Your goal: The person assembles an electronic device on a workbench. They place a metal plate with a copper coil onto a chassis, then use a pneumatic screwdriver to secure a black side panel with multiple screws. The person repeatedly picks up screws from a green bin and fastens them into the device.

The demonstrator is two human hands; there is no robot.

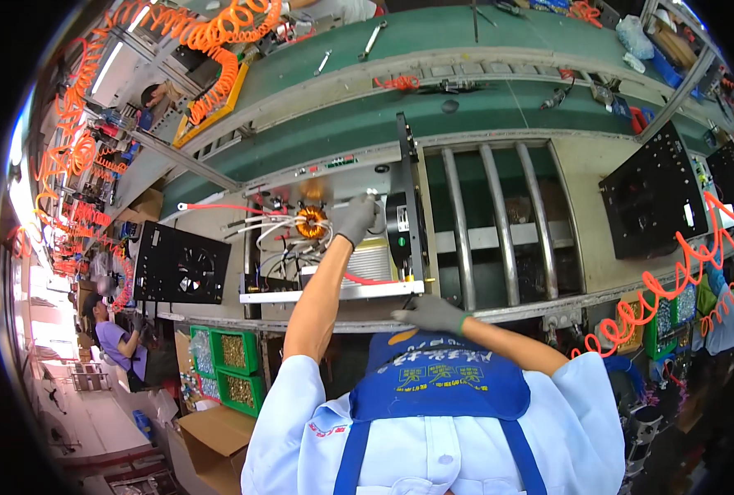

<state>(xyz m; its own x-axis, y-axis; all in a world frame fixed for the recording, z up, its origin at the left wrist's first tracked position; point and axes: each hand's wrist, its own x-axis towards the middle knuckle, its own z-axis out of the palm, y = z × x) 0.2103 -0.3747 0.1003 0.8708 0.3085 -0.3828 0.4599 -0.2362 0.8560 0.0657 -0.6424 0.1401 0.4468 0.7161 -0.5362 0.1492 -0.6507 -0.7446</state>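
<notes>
An open metal chassis (375,290) stands on the bench in front of me, with wires, a copper-wound ring coil (310,223), a ribbed metal block (371,262) and a black round fan (400,231) by its upright black panel (411,186). My left hand (355,218), in a grey glove, reaches inside, between coil and fan. Its fingers are curled together near a small bright spot; what they hold is hidden. My right hand (433,314), gloved too, lies by the chassis's near right corner, fingers stretched out, holding nothing.
Metal rollers (500,223) span a gap right of the chassis. Black panels stand at left (181,264) and right (654,194). Green bins (237,351) of small parts sit below the left bench edge. Coiled orange hoses (672,272) hang around. A person (119,342) stands far left.
</notes>
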